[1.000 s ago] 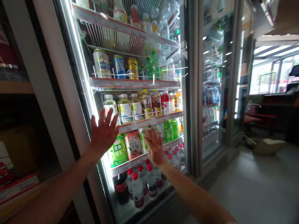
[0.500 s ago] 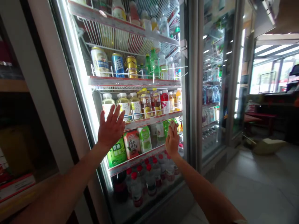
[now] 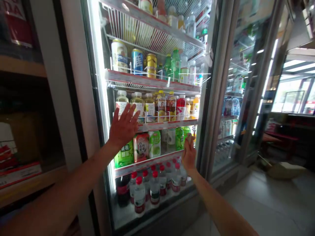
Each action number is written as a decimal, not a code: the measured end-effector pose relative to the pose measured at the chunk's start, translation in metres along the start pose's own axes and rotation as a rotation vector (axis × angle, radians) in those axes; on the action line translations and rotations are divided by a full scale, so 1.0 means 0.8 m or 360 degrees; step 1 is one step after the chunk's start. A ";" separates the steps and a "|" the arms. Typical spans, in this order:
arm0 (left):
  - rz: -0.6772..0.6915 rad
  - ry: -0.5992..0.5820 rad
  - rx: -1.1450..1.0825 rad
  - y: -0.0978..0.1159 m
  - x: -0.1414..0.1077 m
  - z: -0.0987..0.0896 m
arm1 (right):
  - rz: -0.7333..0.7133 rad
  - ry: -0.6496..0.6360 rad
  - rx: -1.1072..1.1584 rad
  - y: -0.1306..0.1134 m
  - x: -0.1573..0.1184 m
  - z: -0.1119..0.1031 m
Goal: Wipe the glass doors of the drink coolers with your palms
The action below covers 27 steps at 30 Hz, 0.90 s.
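Observation:
A lit drinks fridge with a glass door (image 3: 157, 154) stands in front of me. My left hand (image 3: 124, 127) is raised with its palm toward the glass, fingers stretched and spread, holding nothing. Behind it are pale-capped tea bottles (image 3: 150, 106). Lower and farther right, my right hand (image 3: 189, 155) is at the glass near the door's right side. Its fingers are bent close together, and a small pale patch shows at the fingertips, too blurred to name. Green bottles (image 3: 179, 139) stand behind that hand. Whether either palm touches the glass I cannot tell.
Red-capped bottles (image 3: 155, 188) fill the fridge bottom, and cans (image 3: 137, 62) stand on an upper shelf. To the right are a metal door frame (image 3: 222, 88) and another fridge. Wooden shelving (image 3: 22, 70) is at the left. Grey tiled floor (image 3: 248, 196) lies at the right.
The view has shifted, so the fridge sits farther right and its bottom row shows more. Both hands keep nearly the same pose; the right hand appears slightly lower against the shelves.

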<state>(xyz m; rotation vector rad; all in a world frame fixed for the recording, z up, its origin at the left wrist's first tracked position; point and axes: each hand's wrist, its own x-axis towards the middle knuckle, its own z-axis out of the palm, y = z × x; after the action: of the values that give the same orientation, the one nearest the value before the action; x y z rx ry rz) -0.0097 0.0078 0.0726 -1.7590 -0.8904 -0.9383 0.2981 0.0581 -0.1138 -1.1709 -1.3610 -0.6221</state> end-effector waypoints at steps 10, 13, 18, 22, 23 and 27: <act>-0.0032 0.0009 0.0016 0.001 0.001 -0.001 | -0.0617 -0.0220 0.0067 -0.062 0.035 0.000; -0.0007 0.0008 0.0052 0.001 0.000 -0.002 | -0.0393 -0.0143 -0.0007 -0.019 0.067 -0.006; 0.0023 0.0043 0.0057 0.001 -0.001 0.000 | 0.0335 0.0211 0.0099 0.063 0.143 -0.004; 0.0044 0.0071 0.0078 0.000 -0.001 0.001 | 0.0285 0.0281 0.0143 0.025 0.165 0.008; 0.0051 0.0087 0.0091 0.000 -0.002 0.002 | 0.0156 0.0255 0.0170 0.001 0.161 0.010; 0.0048 0.0117 0.0080 -0.001 -0.002 0.004 | -0.0578 -0.0031 0.0213 -0.079 0.130 0.008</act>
<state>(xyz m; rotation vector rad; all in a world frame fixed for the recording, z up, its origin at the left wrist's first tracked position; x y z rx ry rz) -0.0107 0.0105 0.0706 -1.6804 -0.8309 -0.9470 0.2576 0.0697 0.0004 -0.8303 -1.6224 -0.7637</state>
